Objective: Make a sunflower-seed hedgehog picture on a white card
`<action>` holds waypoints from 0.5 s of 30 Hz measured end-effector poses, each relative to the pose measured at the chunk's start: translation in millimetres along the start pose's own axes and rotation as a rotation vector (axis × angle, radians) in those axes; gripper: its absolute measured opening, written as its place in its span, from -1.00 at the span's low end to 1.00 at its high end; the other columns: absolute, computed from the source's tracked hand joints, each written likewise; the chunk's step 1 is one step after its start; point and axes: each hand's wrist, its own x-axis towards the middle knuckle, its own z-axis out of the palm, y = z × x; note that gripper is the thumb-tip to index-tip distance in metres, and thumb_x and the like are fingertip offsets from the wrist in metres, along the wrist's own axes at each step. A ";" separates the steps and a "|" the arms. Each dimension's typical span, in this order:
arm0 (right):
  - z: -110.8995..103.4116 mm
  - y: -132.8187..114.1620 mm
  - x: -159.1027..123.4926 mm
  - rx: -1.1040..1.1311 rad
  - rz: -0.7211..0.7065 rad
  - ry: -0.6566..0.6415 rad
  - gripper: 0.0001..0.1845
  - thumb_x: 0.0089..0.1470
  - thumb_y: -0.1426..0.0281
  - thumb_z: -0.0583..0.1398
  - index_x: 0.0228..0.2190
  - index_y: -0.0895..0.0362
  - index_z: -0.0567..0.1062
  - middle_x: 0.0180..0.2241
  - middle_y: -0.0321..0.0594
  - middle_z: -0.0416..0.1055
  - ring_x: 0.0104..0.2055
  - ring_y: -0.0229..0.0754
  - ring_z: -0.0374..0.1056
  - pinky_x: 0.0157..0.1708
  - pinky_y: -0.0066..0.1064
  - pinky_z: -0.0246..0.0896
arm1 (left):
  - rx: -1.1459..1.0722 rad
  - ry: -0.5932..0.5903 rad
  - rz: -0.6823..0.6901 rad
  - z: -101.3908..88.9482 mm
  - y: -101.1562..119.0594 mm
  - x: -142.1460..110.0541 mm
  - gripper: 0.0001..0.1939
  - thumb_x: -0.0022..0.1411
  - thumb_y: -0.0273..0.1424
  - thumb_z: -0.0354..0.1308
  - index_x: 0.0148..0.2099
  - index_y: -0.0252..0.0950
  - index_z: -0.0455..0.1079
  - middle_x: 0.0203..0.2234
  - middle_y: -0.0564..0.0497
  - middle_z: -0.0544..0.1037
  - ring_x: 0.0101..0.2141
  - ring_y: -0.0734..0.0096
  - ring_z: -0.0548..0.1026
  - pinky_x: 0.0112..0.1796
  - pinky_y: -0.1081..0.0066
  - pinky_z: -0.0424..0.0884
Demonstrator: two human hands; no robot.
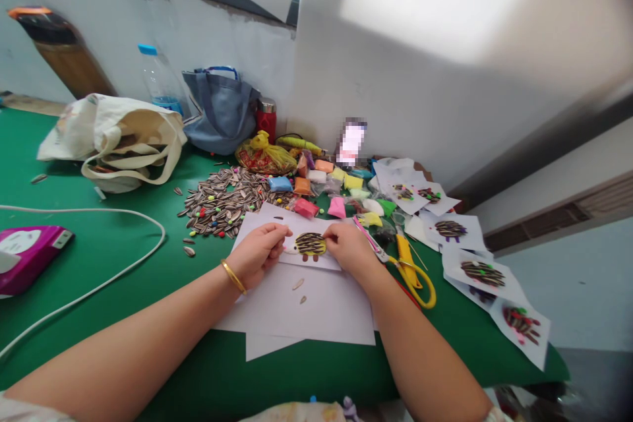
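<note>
while the left hand (258, 252) pinches the yellow clay shape (310, 245) at its edge and the right hand (349, 247) presses fingers closed on its other side, it lies on white paper (301, 303) mid-counter; seeds want gentle, even pushing, i'd say.

I'm at a makeshift craft workbench set against a plain wall: green felt table (99, 244) strewn with sunflower seeds (222, 201), small packets of coloured clay (316, 188), yellow scissors (413, 267), finished seed pictures on paper (482, 273), and tote bags (119, 138) behind.
</note>
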 end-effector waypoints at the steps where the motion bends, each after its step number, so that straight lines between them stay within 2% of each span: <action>1: -0.1 -0.3 -0.1 -0.002 0.002 -0.001 -0.79 -0.01 0.47 0.14 -0.40 0.05 0.58 -0.39 -0.29 0.55 -0.40 -0.24 0.35 -0.45 -0.45 0.04 | 0.000 0.000 -0.001 0.1 0.1 0.0 -0.69 0.09 -0.18 0.25 -0.28 -0.31 0.33 -0.70 0.22 0.13 -0.69 0.70 -0.02 -0.67 0.60 -0.21; 15: 2.0 0.3 -0.1 -0.026 -0.031 0.022 -0.78 0.02 0.45 0.13 -0.37 0.04 0.59 -0.36 -0.28 0.55 -0.31 -0.20 0.38 -0.37 -0.43 0.10 | -0.001 0.007 -0.003 0.5 1.2 -0.8 -0.70 0.10 -0.19 0.24 -0.28 -0.31 0.34 -0.69 0.22 0.13 -0.70 0.69 -0.01 -0.67 0.60 -0.21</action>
